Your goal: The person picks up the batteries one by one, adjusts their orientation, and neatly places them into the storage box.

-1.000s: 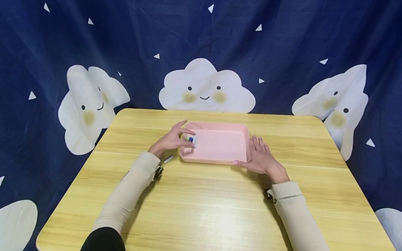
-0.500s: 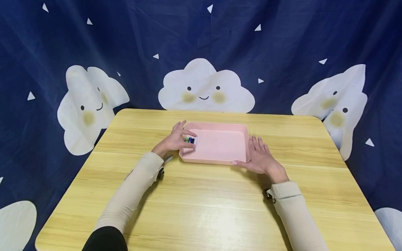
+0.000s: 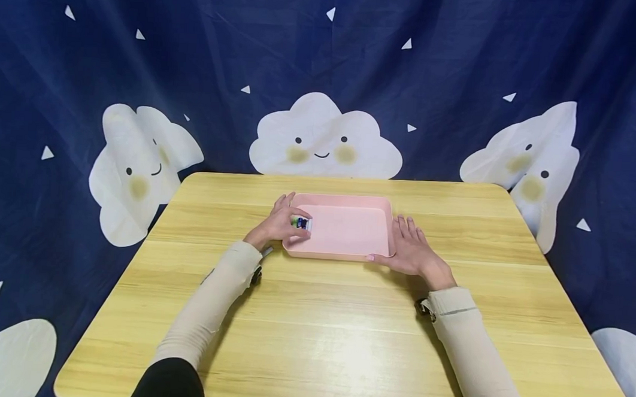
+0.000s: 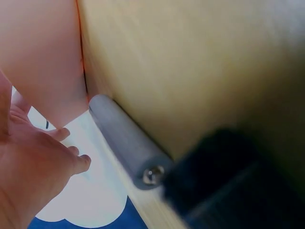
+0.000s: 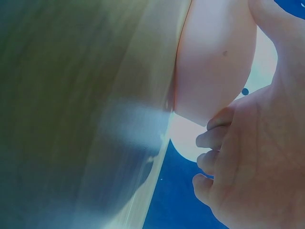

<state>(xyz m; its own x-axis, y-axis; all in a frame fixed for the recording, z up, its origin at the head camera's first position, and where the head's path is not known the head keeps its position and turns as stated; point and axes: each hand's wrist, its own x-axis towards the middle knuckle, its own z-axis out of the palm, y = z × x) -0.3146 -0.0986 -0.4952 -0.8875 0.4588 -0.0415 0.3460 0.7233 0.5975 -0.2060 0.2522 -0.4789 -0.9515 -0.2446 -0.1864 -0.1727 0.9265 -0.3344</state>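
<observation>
A shallow pink tray (image 3: pixel 349 230) lies on the wooden table. At its left end my left hand (image 3: pixel 279 223) pinches a small blue, green and white bundle (image 3: pixel 302 223) between thumb and finger, inside the tray. The bundle's exact kind is too small to tell. Against the tray's right end rests my right hand (image 3: pixel 412 254), fingers straight and thumb at the front corner. A grey battery (image 4: pixel 126 140) with a metal tip lies on the table by my left wrist; the sleeve partly hides it in the head view.
The light wooden table (image 3: pixel 338 319) stretches out on all sides of the tray. Behind it hangs a dark blue curtain (image 3: pixel 223 49) printed with white clouds. A dark strap-like device (image 4: pixel 228 181) on my left wrist sits close to the battery.
My left hand has lowered slightly into the tray with the bundle, and its forearm has shifted right, covering more of the battery. The right hand stays still.
</observation>
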